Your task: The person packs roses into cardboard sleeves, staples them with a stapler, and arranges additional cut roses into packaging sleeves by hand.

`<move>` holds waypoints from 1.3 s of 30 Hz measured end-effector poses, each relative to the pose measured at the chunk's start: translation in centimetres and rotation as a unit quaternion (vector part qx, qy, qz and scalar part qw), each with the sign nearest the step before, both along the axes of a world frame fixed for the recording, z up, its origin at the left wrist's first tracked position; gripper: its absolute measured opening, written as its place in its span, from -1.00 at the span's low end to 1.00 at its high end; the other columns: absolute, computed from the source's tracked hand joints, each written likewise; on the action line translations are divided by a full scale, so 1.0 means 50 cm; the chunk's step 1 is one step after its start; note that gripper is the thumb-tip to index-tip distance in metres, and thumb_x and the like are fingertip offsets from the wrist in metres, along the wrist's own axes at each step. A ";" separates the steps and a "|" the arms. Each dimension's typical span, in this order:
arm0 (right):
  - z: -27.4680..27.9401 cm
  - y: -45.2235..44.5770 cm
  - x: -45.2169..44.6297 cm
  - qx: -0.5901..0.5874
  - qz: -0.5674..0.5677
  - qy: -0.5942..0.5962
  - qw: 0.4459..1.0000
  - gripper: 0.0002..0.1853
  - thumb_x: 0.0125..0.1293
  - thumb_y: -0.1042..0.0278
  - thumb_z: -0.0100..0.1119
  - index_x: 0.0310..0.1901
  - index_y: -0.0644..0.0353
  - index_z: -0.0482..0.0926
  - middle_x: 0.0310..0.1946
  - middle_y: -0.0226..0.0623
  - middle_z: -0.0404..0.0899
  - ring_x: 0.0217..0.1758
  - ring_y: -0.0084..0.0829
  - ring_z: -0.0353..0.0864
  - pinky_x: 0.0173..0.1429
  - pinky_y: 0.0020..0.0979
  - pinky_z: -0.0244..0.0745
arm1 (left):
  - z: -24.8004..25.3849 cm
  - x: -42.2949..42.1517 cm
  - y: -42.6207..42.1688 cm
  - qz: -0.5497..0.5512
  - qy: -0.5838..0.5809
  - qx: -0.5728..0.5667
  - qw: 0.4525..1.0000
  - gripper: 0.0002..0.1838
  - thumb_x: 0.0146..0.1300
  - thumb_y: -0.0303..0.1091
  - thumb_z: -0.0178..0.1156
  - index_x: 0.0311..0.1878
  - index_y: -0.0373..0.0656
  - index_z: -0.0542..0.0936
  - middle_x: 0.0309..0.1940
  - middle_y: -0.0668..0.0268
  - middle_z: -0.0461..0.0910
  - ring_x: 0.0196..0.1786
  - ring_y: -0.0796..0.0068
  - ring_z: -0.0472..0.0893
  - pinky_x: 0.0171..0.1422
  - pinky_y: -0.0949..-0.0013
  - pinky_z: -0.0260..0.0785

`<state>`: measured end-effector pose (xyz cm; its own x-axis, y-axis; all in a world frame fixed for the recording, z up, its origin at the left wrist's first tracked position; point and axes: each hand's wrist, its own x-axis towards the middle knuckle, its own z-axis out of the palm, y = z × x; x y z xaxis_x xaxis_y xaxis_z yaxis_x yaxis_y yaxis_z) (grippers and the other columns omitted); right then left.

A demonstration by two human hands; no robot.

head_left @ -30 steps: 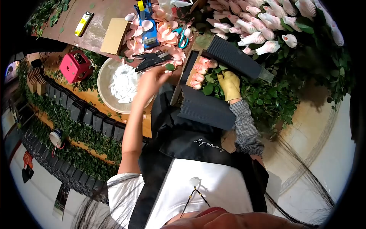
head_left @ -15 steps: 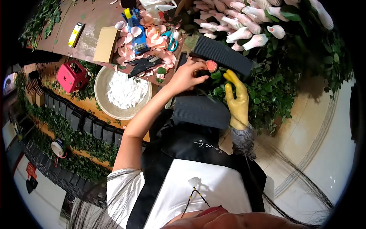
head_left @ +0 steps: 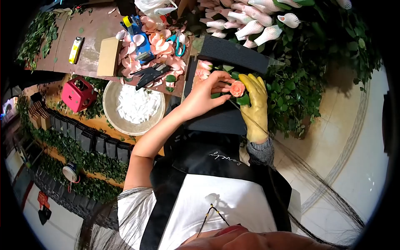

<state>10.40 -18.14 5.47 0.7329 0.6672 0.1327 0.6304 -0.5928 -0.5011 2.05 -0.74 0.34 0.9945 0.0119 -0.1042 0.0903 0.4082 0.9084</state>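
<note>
A coral-pink rose (head_left: 237, 88) with green leaves lies between my two hands. My bare left hand (head_left: 207, 93) is on its left side, with curled fingertips touching the outer petals. On the other side, my right hand (head_left: 255, 96) wears a yellow glove. Its long fingers bend around the right of the bloom, and a leaf covers part of its thumb. Under the hands are dark ribbed pads (head_left: 216, 121), with another ribbed block (head_left: 233, 54) just above them. More pink roses (head_left: 203, 70) show behind my left fingers.
Pink petals (head_left: 160, 39), black pruning shears (head_left: 152, 76), teal scissors (head_left: 180, 43) and a cardboard piece (head_left: 108, 57) lie on the table. Below stands a bowl (head_left: 109, 112) of white pieces beside a red stool (head_left: 78, 93). Net-wrapped roses (head_left: 250, 29) and foliage (head_left: 291, 96) fill the right.
The rose has come lower and its bloom now faces up. My gloved right hand has moved up and left against it, while my left hand stays beside it.
</note>
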 end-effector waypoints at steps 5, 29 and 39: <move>0.018 -0.019 0.001 0.028 -0.043 -0.007 0.999 -0.24 0.04 0.53 0.40 0.36 0.22 0.43 0.29 0.00 0.48 0.42 0.03 0.40 0.53 0.00 0.24 | -0.002 0.000 -0.004 0.004 -0.010 0.018 1.000 -0.43 0.28 -0.64 0.29 0.30 -0.24 0.31 0.22 0.16 0.51 0.23 0.38 0.61 0.37 0.31 0.49; 0.168 -0.368 0.000 0.289 -0.553 -0.141 0.769 -0.66 0.50 0.37 0.18 0.21 0.34 0.58 0.12 -0.27 0.66 0.06 -0.46 0.59 0.22 -0.38 0.50 | 0.008 0.035 -0.033 -0.129 -0.088 0.271 0.950 -0.45 0.35 -0.15 0.29 0.26 -0.33 0.50 0.06 -0.05 0.64 0.04 0.03 0.69 0.13 0.16 0.56; 0.097 -0.258 -0.047 0.298 -0.475 0.031 0.828 -0.56 0.47 0.37 0.25 0.32 0.28 0.46 0.17 -0.32 0.59 0.18 -0.42 0.54 0.27 -0.40 0.43 | -0.084 0.178 -0.051 -0.213 -0.005 0.132 0.968 -0.36 0.44 -0.30 0.24 0.45 -0.36 0.26 0.31 0.01 0.49 0.23 0.30 0.60 0.30 0.29 0.45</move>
